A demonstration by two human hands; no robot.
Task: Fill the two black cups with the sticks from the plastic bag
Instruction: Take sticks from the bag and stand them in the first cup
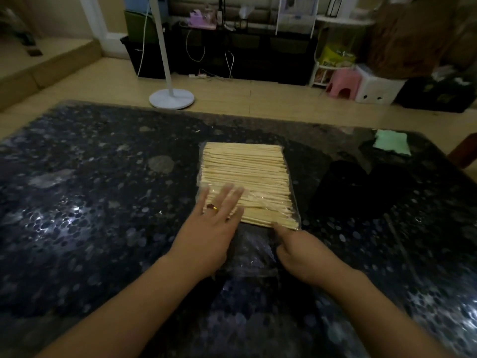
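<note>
A clear plastic bag (251, 254) full of pale wooden sticks (246, 174) lies flat in the middle of the dark speckled table (90, 202). My left hand (211, 228), with a ring on one finger, rests flat with straight fingers on the near left part of the sticks. My right hand (302, 250) is at the bag's near right corner, its fingers curled around the loose plastic; a fingertip touches the stick ends. Two black cups (343, 187) (389, 192) stand to the right of the bag, hard to make out in the dim light.
A green cloth (392, 142) lies at the table's far right. Beyond the table stand a white lamp base (171, 98), a pink stool (342, 85), a white box (378, 90) and dark cabinets with cables.
</note>
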